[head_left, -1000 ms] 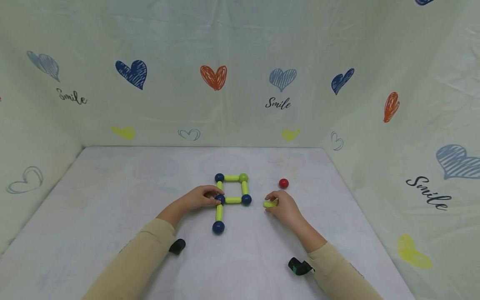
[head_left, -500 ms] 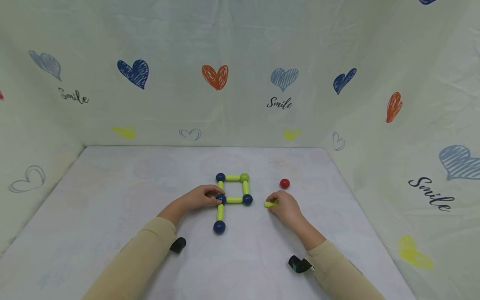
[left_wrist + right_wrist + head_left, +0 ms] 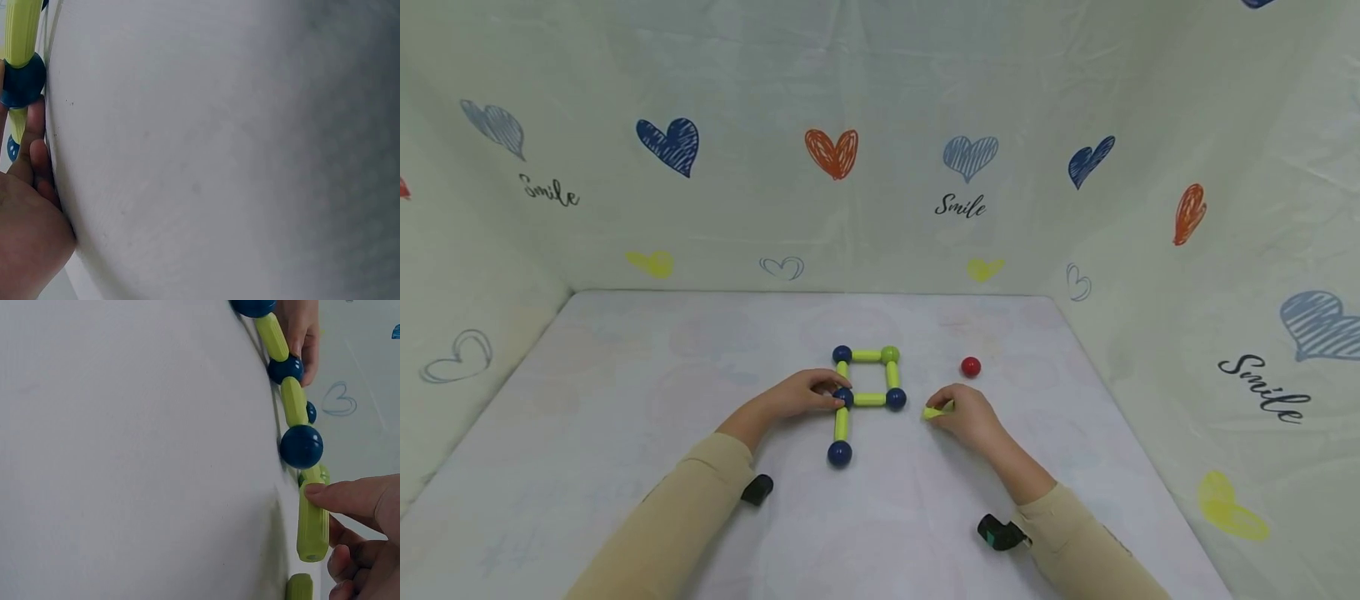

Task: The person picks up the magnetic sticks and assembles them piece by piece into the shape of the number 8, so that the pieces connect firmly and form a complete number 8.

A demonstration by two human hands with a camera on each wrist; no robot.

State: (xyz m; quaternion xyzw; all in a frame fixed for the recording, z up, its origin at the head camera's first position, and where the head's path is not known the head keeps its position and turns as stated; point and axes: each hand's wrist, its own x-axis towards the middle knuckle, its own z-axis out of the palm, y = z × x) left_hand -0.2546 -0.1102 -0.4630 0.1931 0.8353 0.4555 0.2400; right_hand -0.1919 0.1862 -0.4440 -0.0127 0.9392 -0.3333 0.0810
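Note:
A flat frame of yellow-green rods (image 3: 869, 400) and balls lies on the table, a square with one rod reaching toward the person. My left hand (image 3: 797, 394) holds the dark blue ball (image 3: 846, 398) at the square's near-left corner; in the left wrist view its fingers wrap that ball (image 3: 24, 81). My right hand (image 3: 970, 415) pinches a loose yellow-green rod (image 3: 313, 525) between thumb and fingers. That rod is just right of the near-right blue ball (image 3: 896, 399). Another blue ball (image 3: 839, 453) ends the near rod, and a green ball (image 3: 890, 355) marks the far-right corner.
A red ball (image 3: 971, 367) sits beyond my right hand. In the right wrist view a second yellow-green rod (image 3: 300, 587) shows below the held one. Black wrist devices (image 3: 997, 532) hang at both sleeves. A heart-printed cloth (image 3: 880, 208) rises behind the white table (image 3: 625, 500).
The right hand has turned the rod a little and shifted it slightly left, toward the frame. The left hand stays on its ball. The whole view has drifted slightly.

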